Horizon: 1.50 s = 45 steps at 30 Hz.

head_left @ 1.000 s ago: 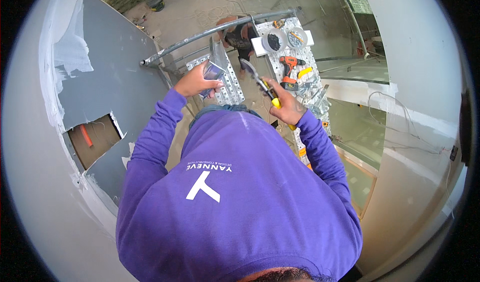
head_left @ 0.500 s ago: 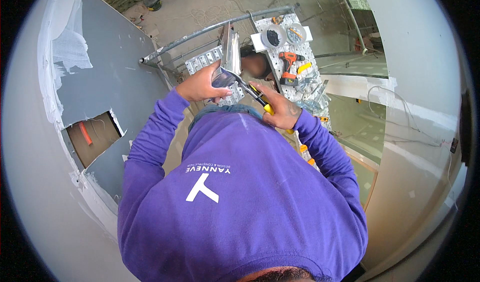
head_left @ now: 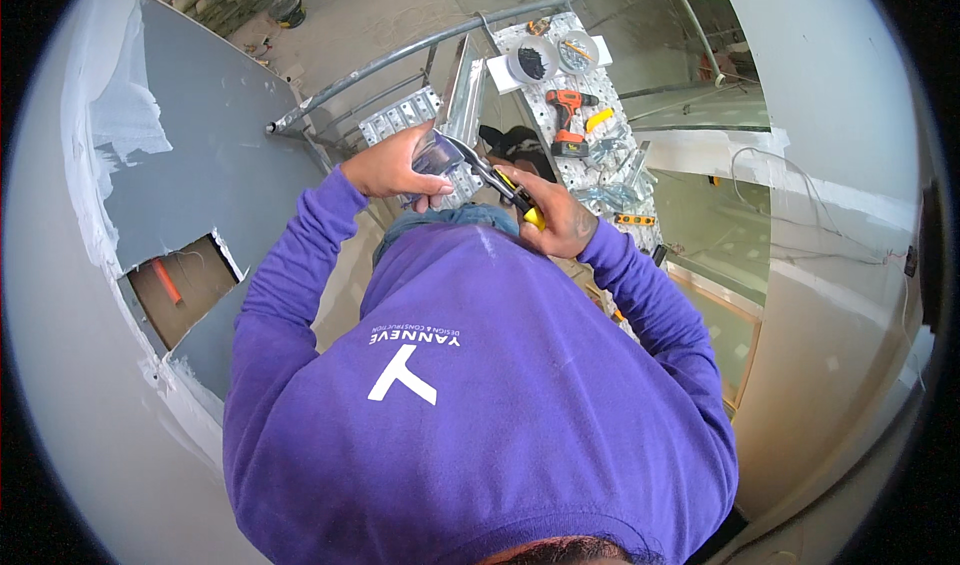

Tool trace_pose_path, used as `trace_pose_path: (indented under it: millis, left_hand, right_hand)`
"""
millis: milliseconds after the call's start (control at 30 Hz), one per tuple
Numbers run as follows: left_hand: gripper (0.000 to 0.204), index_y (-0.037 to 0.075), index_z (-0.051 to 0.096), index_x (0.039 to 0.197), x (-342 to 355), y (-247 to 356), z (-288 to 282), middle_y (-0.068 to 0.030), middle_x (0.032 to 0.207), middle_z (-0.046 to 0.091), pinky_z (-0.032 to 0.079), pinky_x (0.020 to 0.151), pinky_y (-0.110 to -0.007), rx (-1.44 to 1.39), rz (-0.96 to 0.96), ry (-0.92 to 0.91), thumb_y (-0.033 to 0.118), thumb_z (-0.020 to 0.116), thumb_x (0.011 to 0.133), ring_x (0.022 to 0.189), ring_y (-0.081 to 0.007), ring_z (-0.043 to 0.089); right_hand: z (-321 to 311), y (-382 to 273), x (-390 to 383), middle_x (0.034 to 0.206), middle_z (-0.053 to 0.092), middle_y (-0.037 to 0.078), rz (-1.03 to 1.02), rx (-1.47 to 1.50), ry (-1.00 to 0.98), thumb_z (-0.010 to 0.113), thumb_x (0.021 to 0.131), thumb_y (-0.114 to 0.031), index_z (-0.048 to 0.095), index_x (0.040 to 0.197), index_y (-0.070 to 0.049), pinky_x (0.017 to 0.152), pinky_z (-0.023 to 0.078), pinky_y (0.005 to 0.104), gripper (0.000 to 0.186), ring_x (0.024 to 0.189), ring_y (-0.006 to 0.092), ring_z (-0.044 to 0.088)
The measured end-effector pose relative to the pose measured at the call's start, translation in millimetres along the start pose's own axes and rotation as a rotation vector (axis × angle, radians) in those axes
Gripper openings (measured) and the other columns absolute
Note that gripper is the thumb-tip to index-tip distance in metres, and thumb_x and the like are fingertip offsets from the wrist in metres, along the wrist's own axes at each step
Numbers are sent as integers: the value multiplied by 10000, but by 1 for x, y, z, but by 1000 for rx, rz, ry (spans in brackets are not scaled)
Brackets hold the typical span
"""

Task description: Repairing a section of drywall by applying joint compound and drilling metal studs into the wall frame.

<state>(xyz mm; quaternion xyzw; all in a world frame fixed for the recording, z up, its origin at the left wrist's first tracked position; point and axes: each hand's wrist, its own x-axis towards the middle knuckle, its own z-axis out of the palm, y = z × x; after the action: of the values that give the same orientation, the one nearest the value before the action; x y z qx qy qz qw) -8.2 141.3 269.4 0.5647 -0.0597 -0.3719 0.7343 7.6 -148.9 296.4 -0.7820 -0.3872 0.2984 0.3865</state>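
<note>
My left hand [head_left: 400, 165] is closed round a shiny metal channel [head_left: 432, 155], thumb on its near side and fingers beneath. The long channel [head_left: 463, 90] runs away from me beyond the hand. My right hand [head_left: 556, 217] grips the yellow-and-black handles of a pair of tin snips [head_left: 500, 181]. Their metal jaws reach to the channel's edge beside my left hand; how far they bite into it is too small to tell. Both hands are in front of my waist.
At right, a perforated metal platform [head_left: 590, 170] carries an orange cordless drill [head_left: 568, 120], a tub of black screws [head_left: 531, 63], another tub [head_left: 578, 55], a yellow tool [head_left: 600, 120] and an orange level [head_left: 635, 220]. A scaffold rail [head_left: 420, 57] crosses ahead. The left wall has a cut-out [head_left: 190, 300].
The tin snips' handles have come closer together in my right hand. My view has shifted slightly, and both hands stay at the channel.
</note>
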Motion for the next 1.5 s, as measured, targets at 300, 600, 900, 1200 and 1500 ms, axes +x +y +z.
trace_pose_path:
  millis: [300,600,900,1200,1500]
  left_hand:
    - [517,-21,379,1216,20,11,10,-118,833,625,542,614,-323,61,-23,-126,40,683,802,667,-193,643]
    - [669,53,449,1280,52,-10,6,-124,1044,588,574,680,-393,-601,-108,-213,604,251,955,776,-243,660]
    - [544,20,549,1110,49,-20,-9,-146,844,648,558,544,-352,-541,-91,-115,510,352,981,620,-242,647]
    - [489,33,559,1033,19,-62,-67,-114,787,629,518,501,-322,-446,-47,236,505,473,937,542,-202,607]
    - [471,57,505,1158,-23,-244,-84,-104,986,566,508,570,-313,-671,64,1056,474,469,943,753,-212,606]
  right_hand:
    - [-7,-6,-12,1338,461,254,81,87,30,567,695,-64,329,1398,9,1054,369,375,745,1242,366,474]
    - [2,-2,-21,1242,545,199,92,-41,86,578,673,-48,375,1397,-69,943,469,397,752,1086,379,569]
    - [28,7,-8,1210,576,237,35,-18,195,635,747,-107,451,1337,-44,912,490,401,621,1067,378,601]
    - [25,12,-1,1256,540,251,40,-54,170,595,734,-43,419,1352,2,968,448,381,644,1150,379,556]
    - [38,27,-31,1152,593,213,297,111,241,567,754,-37,364,1399,-10,864,479,353,677,924,284,623]
